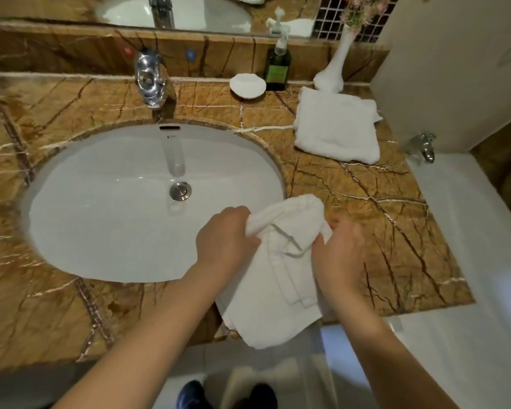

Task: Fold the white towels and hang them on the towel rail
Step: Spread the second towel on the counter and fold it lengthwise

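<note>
A white towel [273,278] hangs bunched between my hands over the front edge of the brown marble counter, its lower end drooping past the edge. My left hand [224,240] grips the towel's upper left part. My right hand [338,255] holds its right side, fingers curled round the cloth. A second white towel [335,125] lies folded flat on the counter at the back right. No towel rail is in view.
An oval white sink [101,219] with a chrome tap [149,79] fills the counter's left. At the back stand a white soap dish [247,85], a green pump bottle [278,67] and a white vase [334,69]. A white bathtub rim [466,231] runs on the right.
</note>
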A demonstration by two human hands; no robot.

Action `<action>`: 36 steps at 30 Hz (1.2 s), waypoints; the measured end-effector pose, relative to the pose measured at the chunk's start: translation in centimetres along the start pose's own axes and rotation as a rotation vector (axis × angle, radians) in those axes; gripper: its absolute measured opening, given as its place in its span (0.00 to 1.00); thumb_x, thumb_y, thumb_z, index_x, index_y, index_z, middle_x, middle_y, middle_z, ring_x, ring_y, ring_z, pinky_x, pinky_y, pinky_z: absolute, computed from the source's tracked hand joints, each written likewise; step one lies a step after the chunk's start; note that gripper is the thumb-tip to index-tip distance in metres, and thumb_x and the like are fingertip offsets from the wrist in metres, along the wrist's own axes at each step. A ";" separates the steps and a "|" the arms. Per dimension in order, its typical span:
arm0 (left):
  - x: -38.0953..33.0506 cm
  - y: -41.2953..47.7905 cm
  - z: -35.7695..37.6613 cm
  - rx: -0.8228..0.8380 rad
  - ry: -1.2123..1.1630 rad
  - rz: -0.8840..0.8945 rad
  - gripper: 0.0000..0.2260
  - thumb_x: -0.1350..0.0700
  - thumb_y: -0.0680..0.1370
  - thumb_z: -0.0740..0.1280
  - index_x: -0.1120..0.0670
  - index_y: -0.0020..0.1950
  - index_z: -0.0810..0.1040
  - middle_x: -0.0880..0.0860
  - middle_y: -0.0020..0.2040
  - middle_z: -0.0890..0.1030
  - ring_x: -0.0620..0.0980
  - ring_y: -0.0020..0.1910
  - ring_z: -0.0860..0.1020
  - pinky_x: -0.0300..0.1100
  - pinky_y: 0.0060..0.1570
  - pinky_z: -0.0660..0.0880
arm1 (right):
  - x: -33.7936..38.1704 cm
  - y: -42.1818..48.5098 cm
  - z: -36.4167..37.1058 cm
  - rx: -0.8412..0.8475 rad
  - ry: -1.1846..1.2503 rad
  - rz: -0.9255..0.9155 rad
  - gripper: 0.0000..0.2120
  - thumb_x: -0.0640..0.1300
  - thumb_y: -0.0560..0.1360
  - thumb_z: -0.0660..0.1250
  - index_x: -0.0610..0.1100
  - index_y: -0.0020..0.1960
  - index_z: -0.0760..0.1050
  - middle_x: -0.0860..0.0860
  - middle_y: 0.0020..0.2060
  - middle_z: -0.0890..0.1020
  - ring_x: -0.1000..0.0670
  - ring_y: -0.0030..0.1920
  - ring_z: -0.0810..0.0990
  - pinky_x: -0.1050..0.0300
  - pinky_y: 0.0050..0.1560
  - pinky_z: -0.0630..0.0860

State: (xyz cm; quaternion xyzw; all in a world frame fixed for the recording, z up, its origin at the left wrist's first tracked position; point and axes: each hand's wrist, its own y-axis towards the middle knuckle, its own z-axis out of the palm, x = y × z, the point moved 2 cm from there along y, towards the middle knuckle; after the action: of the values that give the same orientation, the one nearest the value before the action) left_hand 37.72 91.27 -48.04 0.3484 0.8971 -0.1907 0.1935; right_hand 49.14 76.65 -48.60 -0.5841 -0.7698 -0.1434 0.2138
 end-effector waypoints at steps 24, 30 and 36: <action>1.5 -7.4 -1.1 -0.174 -0.222 -0.204 0.03 0.55 0.74 0.67 0.50 0.45 0.73 0.46 0.40 0.77 0.47 0.41 0.74 0.41 0.35 0.68 | -1.8 4.6 -6.0 0.053 0.054 -0.039 0.11 0.40 0.77 0.59 0.41 0.59 0.73 0.42 0.50 0.79 0.40 0.49 0.76 0.52 0.45 0.70; 1.1 -7.3 -0.7 -0.135 -0.211 -0.191 0.02 0.55 0.75 0.65 0.50 0.47 0.75 0.46 0.42 0.78 0.47 0.42 0.75 0.43 0.38 0.71 | -5.3 7.1 -4.7 0.143 -0.276 -0.004 0.06 0.39 0.75 0.63 0.39 0.51 0.74 0.39 0.49 0.80 0.39 0.47 0.77 0.53 0.41 0.72; 0.9 -7.0 -0.3 -0.150 -0.200 -0.181 0.02 0.56 0.74 0.65 0.51 0.46 0.75 0.48 0.41 0.78 0.49 0.42 0.75 0.44 0.39 0.71 | -3.0 4.8 -4.7 -0.032 -0.361 -0.245 0.31 0.39 0.72 0.71 0.40 0.71 0.62 0.40 0.65 0.72 0.39 0.65 0.70 0.44 0.61 0.70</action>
State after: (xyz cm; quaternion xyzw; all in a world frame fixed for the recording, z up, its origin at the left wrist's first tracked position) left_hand 32.15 87.11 -46.80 0.2298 0.9129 -0.1734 0.2894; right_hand 55.19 73.30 -46.18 -0.5057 -0.8584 -0.0735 0.0443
